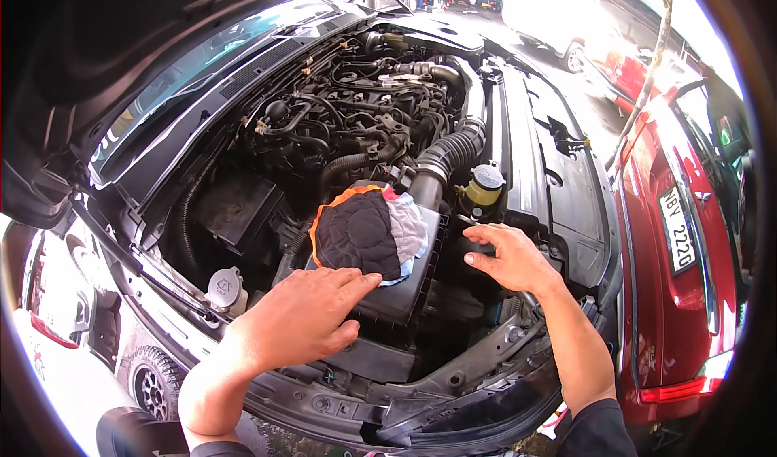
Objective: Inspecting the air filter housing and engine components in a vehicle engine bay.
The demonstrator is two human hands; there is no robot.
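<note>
A round patchwork cloth rag [356,234], dark grey and light grey with an orange edge, lies on the black air filter box [417,275]. My left hand [299,315] is at its near edge, fingers stretched out and fingertips at the cloth; it grips nothing that I can see. To the right, my right hand [514,259] hovers over the engine bay, thumb and fingers apart and nothing visible in them. Just beyond it stands a yellowish fluid reservoir [484,186] with a grey cap. A ribbed air intake hose [449,153] runs from the filter box.
The raised hood [73,76] overhangs the left side. Engine hoses and pipes [348,105] fill the far part of the bay. A white-capped filler [226,287] sits at the near left, by the fender. A red car [664,238] stands close on the right.
</note>
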